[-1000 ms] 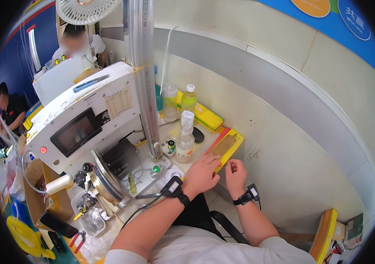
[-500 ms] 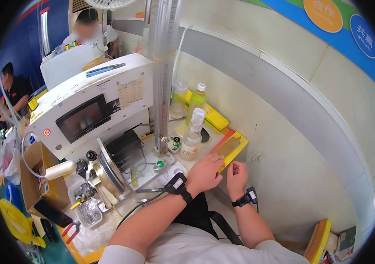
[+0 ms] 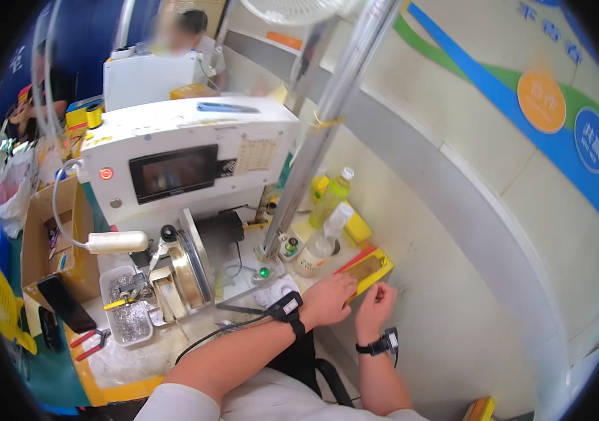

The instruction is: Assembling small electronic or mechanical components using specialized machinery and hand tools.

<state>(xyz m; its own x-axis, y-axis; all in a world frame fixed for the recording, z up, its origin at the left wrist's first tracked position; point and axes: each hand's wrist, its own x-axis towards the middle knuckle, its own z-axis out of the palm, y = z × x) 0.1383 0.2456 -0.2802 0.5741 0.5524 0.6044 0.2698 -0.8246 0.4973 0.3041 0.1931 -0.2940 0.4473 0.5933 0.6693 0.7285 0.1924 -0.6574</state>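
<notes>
A shallow yellow box (image 3: 382, 268) with brown contents stands near the wall at the right end of the bench. Over its near left corner lies my left hand (image 3: 329, 298), fingers bent against the box, the fingertips partly hidden. My right hand (image 3: 375, 303) is raised just beside the box's near right side, with its fingers curled together. Whatever those fingers may hold is too small or hidden to make out. Close behind the left hand is a clear bottle with a white cap (image 3: 317, 249). A black strap with a small device circles each wrist.
A white machine with a dark screen (image 3: 173, 174) fills the middle, its wheel (image 3: 188, 270) in front. A metal post (image 3: 324, 130) rises before the wall. Nearby are a green bottle (image 3: 331, 198), a tray of metal bits (image 3: 129, 324), red-handled pliers (image 3: 91, 344) and a cardboard box (image 3: 89, 259). Two people sit beyond.
The view has swung, so the machine and bench sit further right and more wall signs show. Both hands stay by the yellow box, with only slight finger movement.
</notes>
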